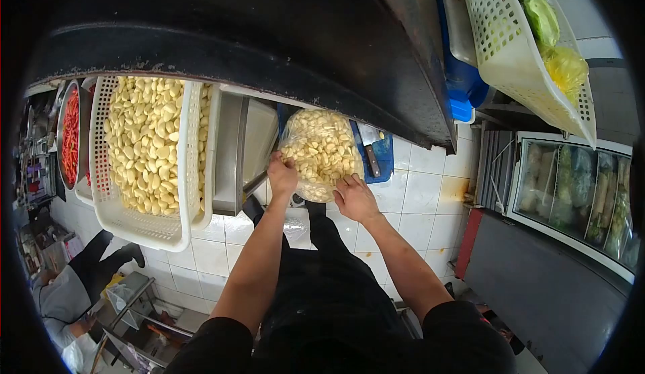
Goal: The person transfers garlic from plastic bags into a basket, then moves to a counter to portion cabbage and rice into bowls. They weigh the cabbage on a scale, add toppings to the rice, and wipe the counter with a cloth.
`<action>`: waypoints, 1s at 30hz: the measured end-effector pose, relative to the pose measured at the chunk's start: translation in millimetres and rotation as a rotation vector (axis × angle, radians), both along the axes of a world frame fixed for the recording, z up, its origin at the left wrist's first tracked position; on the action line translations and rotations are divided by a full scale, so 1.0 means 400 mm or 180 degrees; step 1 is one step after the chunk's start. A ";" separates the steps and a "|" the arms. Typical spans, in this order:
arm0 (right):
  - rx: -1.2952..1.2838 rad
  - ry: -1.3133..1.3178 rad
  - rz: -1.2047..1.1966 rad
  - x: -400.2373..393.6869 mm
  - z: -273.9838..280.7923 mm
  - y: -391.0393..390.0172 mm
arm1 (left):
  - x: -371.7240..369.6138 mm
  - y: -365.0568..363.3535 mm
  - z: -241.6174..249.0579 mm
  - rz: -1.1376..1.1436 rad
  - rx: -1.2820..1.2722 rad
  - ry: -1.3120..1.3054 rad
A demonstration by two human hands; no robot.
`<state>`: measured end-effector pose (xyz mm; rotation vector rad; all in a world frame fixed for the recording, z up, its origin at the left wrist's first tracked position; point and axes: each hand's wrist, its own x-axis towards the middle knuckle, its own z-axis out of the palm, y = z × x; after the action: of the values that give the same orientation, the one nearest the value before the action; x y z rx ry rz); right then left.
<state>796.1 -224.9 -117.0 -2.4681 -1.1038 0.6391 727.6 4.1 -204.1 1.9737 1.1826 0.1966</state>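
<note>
In front of me a clear plastic bag (321, 151) full of pale yellow garlic pieces lies on a blue board (383, 154). My left hand (282, 174) pinches the bag's near left edge. At the near right edge, my right hand (356, 197) has its fingers curled onto the plastic. A cleaver with a dark handle (372, 161) rests on the board, right of the bag. To the left, a white perforated basket (138, 229) holds many peeled garlic cloves (144, 146).
A dark overhanging shelf (235, 45) crosses above the counter. Red chilies (70, 135) sit in a round pan at far left. A vegetable basket (500, 25) stands upper right, above a glass-doored fridge (574, 199). Another person (64, 300) is at lower left.
</note>
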 end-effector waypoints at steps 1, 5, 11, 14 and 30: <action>0.0163 -0.0160 -0.0023 0.002 -0.005 0.002 | 0.007 -0.005 0.027 -0.0271 0.0512 0.0056; -0.0670 0.0560 -0.0704 0.069 -0.049 0.063 | 0.038 -0.063 0.125 -0.1873 0.2014 -0.0193; -0.1596 0.1067 -0.0903 0.116 -0.070 0.165 | 0.046 -0.075 0.091 -0.2747 0.0926 0.0596; -0.1563 0.0385 -0.1408 0.044 -0.172 0.192 | 0.008 -0.076 0.055 -0.2632 0.1333 0.0192; -0.0693 0.0561 -0.1883 0.008 -0.071 0.157 | -0.021 -0.090 0.103 -0.2169 0.1171 0.0673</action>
<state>799.2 -162.2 -145.5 -2.6621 -0.2159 0.7903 719.1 -32.1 -162.8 2.6566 0.5552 -0.1639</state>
